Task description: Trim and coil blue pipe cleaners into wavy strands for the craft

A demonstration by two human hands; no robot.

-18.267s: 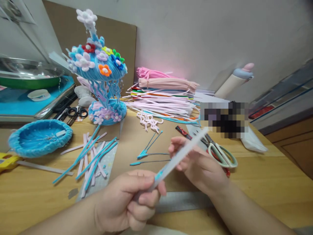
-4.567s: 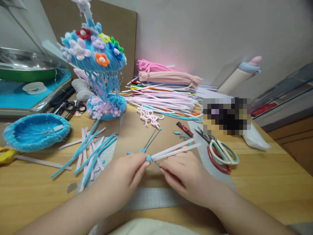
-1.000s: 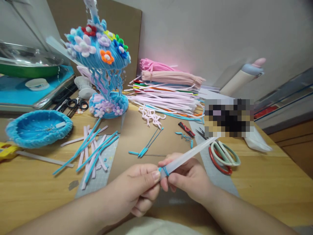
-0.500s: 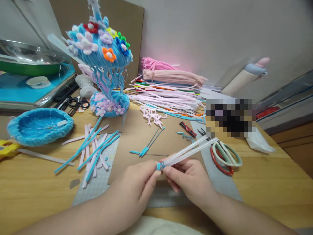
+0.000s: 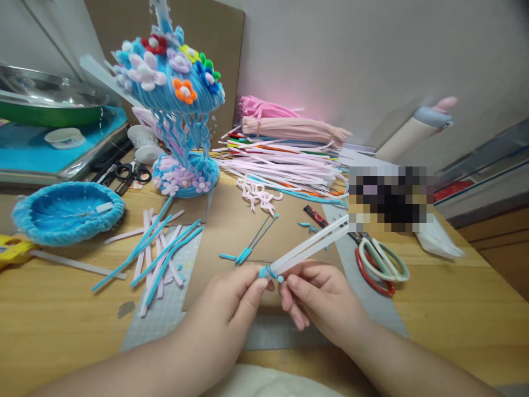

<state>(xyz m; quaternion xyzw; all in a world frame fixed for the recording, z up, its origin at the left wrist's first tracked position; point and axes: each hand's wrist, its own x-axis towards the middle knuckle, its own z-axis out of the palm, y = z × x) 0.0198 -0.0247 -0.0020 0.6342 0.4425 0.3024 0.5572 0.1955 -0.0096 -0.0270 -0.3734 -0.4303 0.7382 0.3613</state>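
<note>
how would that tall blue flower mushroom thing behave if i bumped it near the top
The blue mushroom sculpture would probably tip: its wide cap sits on a thin stem above a smaller base. It looks light, being all fuzzy wire, so it likely slides on the wooden table. The flowers might bend.

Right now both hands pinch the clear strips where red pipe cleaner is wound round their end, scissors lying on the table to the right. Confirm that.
One detail is wrong: the winding is blue, not red. In the head view the left hand and right hand pinch the clear strips at the blue pipe cleaner wound round their end, and the scissors lie to the right.
</note>
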